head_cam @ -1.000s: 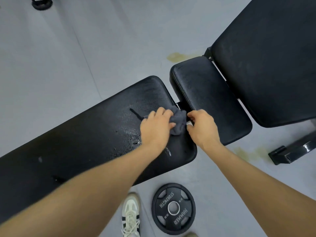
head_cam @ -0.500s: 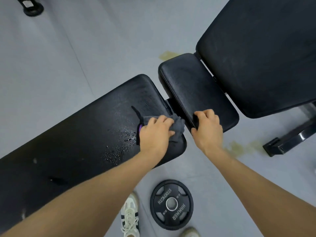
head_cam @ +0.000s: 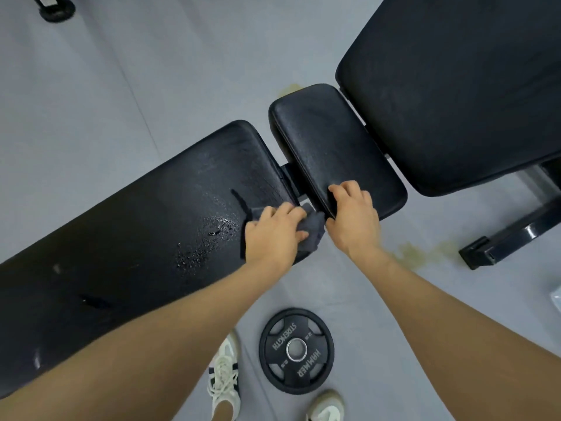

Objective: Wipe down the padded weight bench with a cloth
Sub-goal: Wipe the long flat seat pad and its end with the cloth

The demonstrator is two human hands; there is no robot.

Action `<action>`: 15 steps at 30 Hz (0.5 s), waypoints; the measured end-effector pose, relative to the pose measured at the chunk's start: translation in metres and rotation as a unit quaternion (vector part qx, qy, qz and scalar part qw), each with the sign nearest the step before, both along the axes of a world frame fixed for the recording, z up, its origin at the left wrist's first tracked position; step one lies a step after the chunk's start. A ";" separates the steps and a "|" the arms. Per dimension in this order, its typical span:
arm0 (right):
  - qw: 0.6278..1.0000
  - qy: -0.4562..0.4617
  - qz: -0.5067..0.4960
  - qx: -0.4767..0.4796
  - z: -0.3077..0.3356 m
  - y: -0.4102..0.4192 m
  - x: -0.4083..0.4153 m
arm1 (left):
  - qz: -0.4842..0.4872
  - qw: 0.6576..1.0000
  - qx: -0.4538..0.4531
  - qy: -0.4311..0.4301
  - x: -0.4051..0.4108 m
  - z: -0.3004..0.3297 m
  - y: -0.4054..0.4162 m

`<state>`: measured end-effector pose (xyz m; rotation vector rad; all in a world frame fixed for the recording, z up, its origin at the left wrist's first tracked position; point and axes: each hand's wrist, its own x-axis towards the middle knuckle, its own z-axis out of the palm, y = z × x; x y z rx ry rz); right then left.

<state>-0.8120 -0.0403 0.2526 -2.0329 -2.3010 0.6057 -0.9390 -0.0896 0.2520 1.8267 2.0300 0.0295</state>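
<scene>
Here, line by line:
Cloth (head_cam: 314, 227): dark grey, bunched and soft; it lay at the near end of the long pad (head_cam: 145, 235), spilling toward the gap before the seat pad (head_cam: 331, 147).
Left hand (head_cam: 274, 235): fingers curled over the cloth, gripping it and pressing it onto the long pad.
Right hand (head_cam: 353, 217): fingers hooked over the near edge of the seat pad, gripping that edge; it held no cloth.
Long pad surface: black, slick-looking vinyl, with droplets (head_cam: 206, 241) just left of the cloth, so that patch was likely unwiped.
How the cloth should handle: light and limp, with no stiffness of its own; it probably soaks up liquid and drags a little once wet. A flat palm over a folded wad would likely spread it better than a pinch at a corner.
How the bench should handle: firm padding over a heavy frame, unlikely to shift under a wipe.
Risk: the cloth's loose edge could catch in the gap between pads.
Floor: a weight plate (head_cam: 296, 350) lay near the person's shoes.
</scene>
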 end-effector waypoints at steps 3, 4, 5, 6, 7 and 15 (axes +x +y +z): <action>1.000 -0.005 0.010 0.005 0.000 0.002 0.002 | 0.068 0.998 0.012 -0.008 -0.019 0.000 0.021; 1.000 -0.004 0.012 0.007 -0.001 0.003 0.002 | 0.134 0.991 0.015 -0.026 -0.026 0.001 0.034; 1.000 -0.004 0.014 0.010 -0.003 0.002 0.003 | 0.195 0.979 0.021 -0.046 -0.030 0.000 0.045; 1.000 -0.003 0.018 0.013 -0.004 0.002 0.004 | 0.228 0.972 0.029 -0.052 -0.031 -0.003 0.052; 1.000 -0.004 0.021 0.016 -0.006 0.002 0.004 | 0.231 0.972 0.035 -0.041 -0.028 -0.005 0.053; 0.999 -0.010 0.040 0.001 -0.001 0.001 0.009 | 0.068 0.997 0.018 -0.003 -0.004 -0.005 -0.028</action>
